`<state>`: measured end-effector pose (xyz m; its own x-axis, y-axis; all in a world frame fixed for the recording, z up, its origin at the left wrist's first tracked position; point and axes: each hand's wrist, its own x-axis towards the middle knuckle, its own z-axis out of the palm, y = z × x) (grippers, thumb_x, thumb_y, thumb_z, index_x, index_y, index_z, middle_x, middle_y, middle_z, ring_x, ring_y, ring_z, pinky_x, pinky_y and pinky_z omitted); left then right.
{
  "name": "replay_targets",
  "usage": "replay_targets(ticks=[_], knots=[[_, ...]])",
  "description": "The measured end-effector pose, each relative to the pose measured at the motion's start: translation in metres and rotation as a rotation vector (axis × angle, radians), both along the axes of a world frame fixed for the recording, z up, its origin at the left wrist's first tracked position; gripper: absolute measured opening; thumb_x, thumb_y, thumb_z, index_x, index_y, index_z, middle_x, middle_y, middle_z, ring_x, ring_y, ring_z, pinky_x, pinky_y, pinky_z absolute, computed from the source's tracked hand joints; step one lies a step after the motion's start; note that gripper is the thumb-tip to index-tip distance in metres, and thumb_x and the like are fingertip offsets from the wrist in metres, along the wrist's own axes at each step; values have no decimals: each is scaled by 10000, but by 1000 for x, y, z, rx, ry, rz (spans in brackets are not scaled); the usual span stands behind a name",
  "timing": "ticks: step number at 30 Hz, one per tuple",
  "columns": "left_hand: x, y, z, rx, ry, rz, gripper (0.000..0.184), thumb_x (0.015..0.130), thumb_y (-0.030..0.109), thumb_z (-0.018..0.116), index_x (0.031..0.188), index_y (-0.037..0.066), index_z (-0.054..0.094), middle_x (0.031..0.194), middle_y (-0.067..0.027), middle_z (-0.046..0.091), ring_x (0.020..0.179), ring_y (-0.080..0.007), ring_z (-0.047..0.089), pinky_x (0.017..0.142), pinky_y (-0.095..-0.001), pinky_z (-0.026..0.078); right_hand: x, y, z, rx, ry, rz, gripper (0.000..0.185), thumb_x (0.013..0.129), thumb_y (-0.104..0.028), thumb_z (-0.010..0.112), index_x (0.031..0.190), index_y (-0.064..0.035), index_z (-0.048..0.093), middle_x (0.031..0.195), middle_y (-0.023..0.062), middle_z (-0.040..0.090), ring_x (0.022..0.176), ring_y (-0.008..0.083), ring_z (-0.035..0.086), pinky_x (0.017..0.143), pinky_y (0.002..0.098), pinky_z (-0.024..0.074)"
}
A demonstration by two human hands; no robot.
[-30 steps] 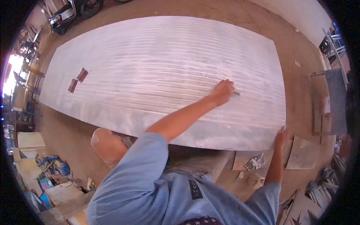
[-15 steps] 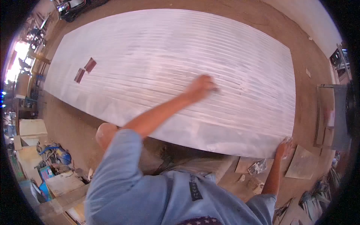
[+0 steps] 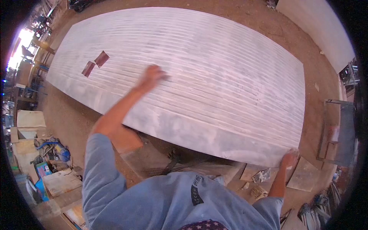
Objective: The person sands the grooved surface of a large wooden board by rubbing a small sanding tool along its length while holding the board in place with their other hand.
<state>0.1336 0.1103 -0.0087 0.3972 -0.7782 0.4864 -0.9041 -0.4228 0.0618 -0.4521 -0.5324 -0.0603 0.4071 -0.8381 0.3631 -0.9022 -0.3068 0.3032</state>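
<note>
A large white panel (image 3: 214, 76) with long parallel grooves and patchy grey-white coating spans the view. My left hand (image 3: 152, 76), blurred by motion, is over its grooved face, left of centre. The fingers are curled round a small dark thing that I cannot make out. At the panel's near right corner, my right hand (image 3: 290, 158) grips the edge; its fingertips are partly hidden. Two dark reddish-brown rectangles, one nearer (image 3: 88, 69) and one farther (image 3: 102, 59), lie on the panel's left part, apart from my left hand.
Boards and clutter lie at lower left, with a blue tool (image 3: 61, 151) among them. A flat board (image 3: 304, 174) rests on the brown floor beyond my right hand. A metal frame (image 3: 326, 132) stands at right, below a pale wall (image 3: 316, 32).
My left hand has swept leftward across the panel, still curled. My right hand stays at the near right corner. The whole view has shifted slightly.
</note>
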Motion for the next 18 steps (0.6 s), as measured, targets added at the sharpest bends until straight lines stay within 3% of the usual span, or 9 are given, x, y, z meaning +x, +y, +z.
replay_targets(ticks=[2,3,5,7,8,12,14,16,18], knots=[[-45,-82,-10,-142,146,-114,81,790,190,617,780,142,681,776,-60,579,864,-267,566,853,-418,430,21,11,-4,-148,-72,28,507,992,-417,430,1334,-53,518,1338,165,549,1278,332,471,1048,459,387],[-69,-122,-7,-39,279,-195,167,795,131,582,914,153,697,913,-81,634,1007,-283,577,989,-453,398,31,18,-3,-138,110,118,503,990,-414,438,1341,-62,509,1364,157,528,1294,323,455,1059,458,370],[-113,-201,-2,-80,395,-292,161,808,121,548,886,151,685,862,-81,606,1004,-273,561,943,-423,427,66,43,9,-139,301,206,499,987,-411,445,1348,-70,500,1389,149,507,1309,314,438,1069,457,352],[-139,-249,-5,-167,274,-257,163,822,128,539,874,164,689,863,-82,603,1024,-270,553,924,-428,430,124,100,32,38,-164,134,502,982,-418,458,1359,-87,491,1433,137,462,1331,303,413,1080,449,325],[-133,-242,-5,-178,268,-242,163,822,128,539,874,164,689,863,-82,603,1024,-270,553,924,-428,430,136,111,35,30,-167,152,502,982,-418,458,1359,-87,491,1433,137,462,1331,303,413,1080,449,325],[-70,-130,4,17,417,-196,160,825,135,558,870,164,709,917,-97,627,1031,-274,576,967,-426,417,168,132,39,196,-209,272,495,985,-388,470,1384,-95,467,1452,137,434,1343,296,394,1082,456,307],[-8,-20,-21,-153,111,-153,103,809,153,607,834,160,707,805,-62,599,896,-249,568,917,-394,412,169,135,41,192,-193,323,489,986,-376,472,1386,-95,464,1450,139,434,1345,293,391,1082,458,305],[53,86,-16,30,107,106,73,790,151,631,806,149,702,800,-63,589,871,-259,560,862,-399,407,168,136,42,193,-221,295,477,985,-352,482,1385,-92,466,1453,142,430,1341,295,393,1078,457,305],[63,122,5,-64,36,221,64,771,156,648,800,127,697,803,-66,579,877,-261,552,843,-408,404,170,137,43,192,-207,286,478,983,-349,485,1385,-91,466,1453,145,430,1341,296,393,1077,457,304]])
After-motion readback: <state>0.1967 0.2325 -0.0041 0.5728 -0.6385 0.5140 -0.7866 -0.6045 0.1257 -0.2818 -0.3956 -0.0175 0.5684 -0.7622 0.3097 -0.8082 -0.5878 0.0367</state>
